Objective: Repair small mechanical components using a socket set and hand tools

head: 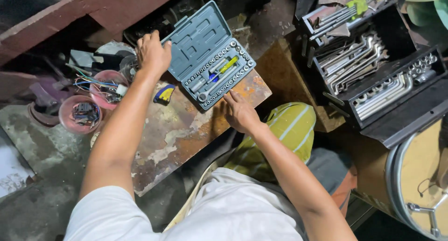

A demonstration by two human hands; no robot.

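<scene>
Socket set case point(212, 59) sits open at upper centre of frame on the rusty tabletop point(186, 133). Left hand point(153, 53) holds the lid edge with a loose, curled grip; right hand point(239, 112) rests open-fingered at the tray's near edge. Best to keep that lid steady while fingers pick through the sockets.

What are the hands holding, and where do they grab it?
The left hand grips the top edge of the open lid of the grey socket set case. The right hand only touches its front edge.
</scene>
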